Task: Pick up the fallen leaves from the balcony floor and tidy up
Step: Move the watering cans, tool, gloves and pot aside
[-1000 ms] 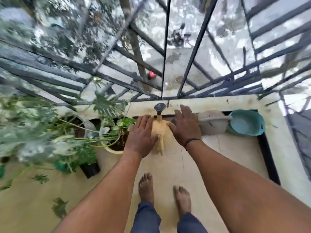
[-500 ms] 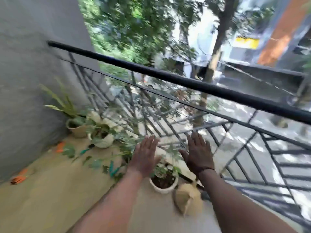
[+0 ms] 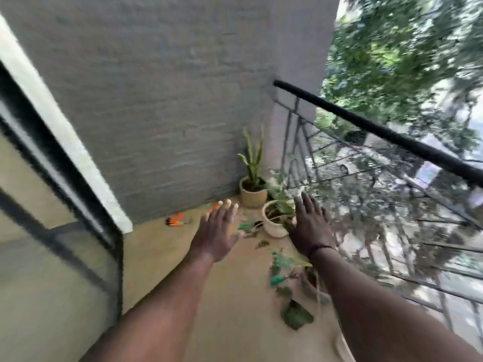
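- Since half a second ago, the view has been swung left toward the grey wall (image 3: pixel 156 100); more of the balcony floor (image 3: pixel 162 262) is shown, and the fallen leaves are brought nearer the middle.
- Fallen leaves (image 3: pixel 296 314) are seen scattered on the floor along the railing side, the largest lying nearest, smaller ones (image 3: pixel 262 243) beside the white pot (image 3: pixel 274 226).
- Both hands are held out empty with fingers spread: the left hand (image 3: pixel 218 236) above bare floor, the right hand (image 3: pixel 311 226) over the white pot.
- No leaf is yet touched; collection is judged not to have begun.
- An orange object (image 3: pixel 176 220) lies by the wall; it is too blurred to identify.
- The railing (image 3: pixel 379 131) bounds the right side.
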